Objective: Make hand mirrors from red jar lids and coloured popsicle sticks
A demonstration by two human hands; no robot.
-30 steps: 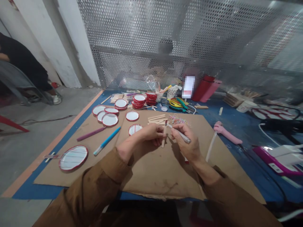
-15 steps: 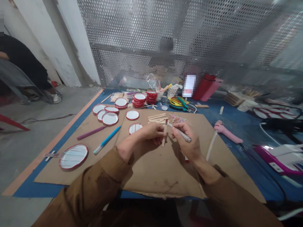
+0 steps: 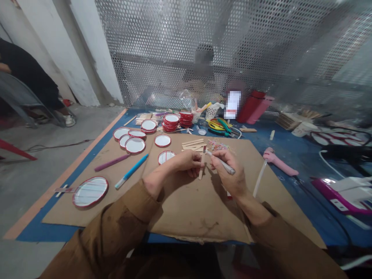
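Note:
My left hand (image 3: 186,162) is closed on a wooden craft stick (image 3: 201,164), pinning it near its middle against the brown cardboard sheet (image 3: 192,209). My right hand (image 3: 229,172) grips a white marker pen (image 3: 222,164), tip pointing left and touching the stick's upper part, which is coloured red. Just beyond the hands lie loose wooden sticks (image 3: 193,144) and a small heap of coloured rubber bands (image 3: 219,145).
Several red-rimmed round lids (image 3: 135,145) lie and stack at the left and back; a larger one (image 3: 90,192) sits near the left edge. A purple pen (image 3: 112,163), blue pen (image 3: 131,173), pink glue gun (image 3: 279,162), scissors (image 3: 217,127), red bottle (image 3: 250,106). A seated person (image 3: 26,83) at far left.
The pen tip has shifted slightly along the stick's top; both hands stay in place.

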